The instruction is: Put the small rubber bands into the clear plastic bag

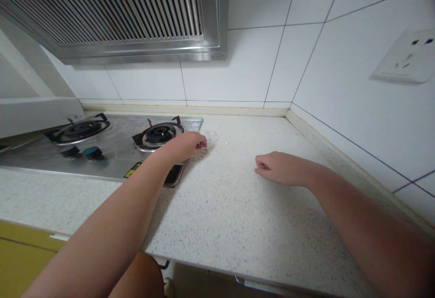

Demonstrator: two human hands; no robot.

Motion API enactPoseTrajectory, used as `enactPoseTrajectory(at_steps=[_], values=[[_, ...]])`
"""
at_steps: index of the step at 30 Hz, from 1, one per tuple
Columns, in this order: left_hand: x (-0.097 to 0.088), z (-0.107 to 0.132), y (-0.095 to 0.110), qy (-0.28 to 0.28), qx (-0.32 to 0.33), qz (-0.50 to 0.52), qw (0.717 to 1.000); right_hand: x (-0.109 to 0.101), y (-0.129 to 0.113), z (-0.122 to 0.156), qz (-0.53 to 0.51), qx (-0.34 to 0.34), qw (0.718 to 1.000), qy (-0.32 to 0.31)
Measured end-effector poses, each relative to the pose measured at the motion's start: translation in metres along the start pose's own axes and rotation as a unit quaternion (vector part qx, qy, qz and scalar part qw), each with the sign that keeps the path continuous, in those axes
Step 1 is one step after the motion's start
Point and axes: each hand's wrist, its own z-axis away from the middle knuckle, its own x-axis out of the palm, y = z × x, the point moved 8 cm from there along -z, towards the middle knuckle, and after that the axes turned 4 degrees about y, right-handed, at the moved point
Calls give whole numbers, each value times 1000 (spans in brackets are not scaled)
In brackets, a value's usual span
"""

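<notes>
My left hand (190,146) is by the right edge of the gas stove (120,155), its fingers closed around a clear, see-through object (211,138). That object is so transparent that its exact kind cannot be made out; part of it shows beyond my fingertips. To the right, my right hand (282,167) hovers over or rests on the speckled white countertop (217,216). Its fingers are curled into a loose fist, and nothing shows in it.
Two burners, the nearer one (160,134) close to my left forearm, and two knobs (93,153) sit on the stove. Overhead hangs a metal range hood (142,53). A tiled wall with a socket (404,60) bounds the right side. Below the counter is a yellow-green cabinet front (23,257).
</notes>
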Motion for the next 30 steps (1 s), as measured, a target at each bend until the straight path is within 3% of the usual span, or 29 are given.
enactPoseTrajectory(at_steps=[30], values=[[-8,2,2,-13,-32,3,999,-1,-1,0,5,-1,1000,1]])
